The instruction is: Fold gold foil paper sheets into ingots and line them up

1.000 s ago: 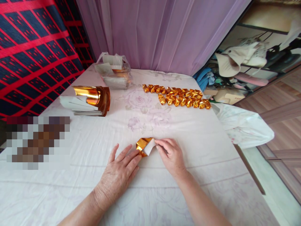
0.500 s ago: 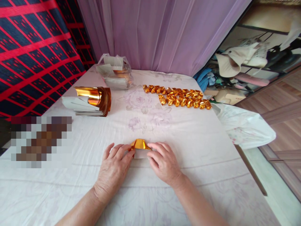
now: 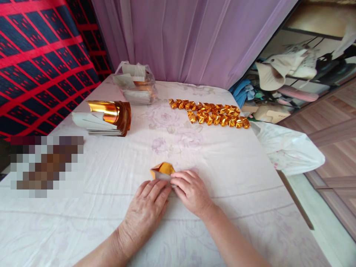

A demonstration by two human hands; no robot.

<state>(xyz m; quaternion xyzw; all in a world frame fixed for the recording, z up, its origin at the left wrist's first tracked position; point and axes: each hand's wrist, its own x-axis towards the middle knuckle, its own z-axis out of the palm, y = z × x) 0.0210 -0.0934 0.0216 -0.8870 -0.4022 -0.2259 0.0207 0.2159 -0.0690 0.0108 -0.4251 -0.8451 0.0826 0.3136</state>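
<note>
Forearms angled inward, left hand and right hand nearly meet palms down, fingers bent.

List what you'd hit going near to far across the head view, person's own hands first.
Left hand and right hand → part-folded gold paper → stack of gold-faced sheets → clear plastic bag of sheets → purple curtain.

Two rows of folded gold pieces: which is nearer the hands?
The front row, the one whose ends both sit farther right. The back row lies beyond it, toward the purple curtain.
</note>
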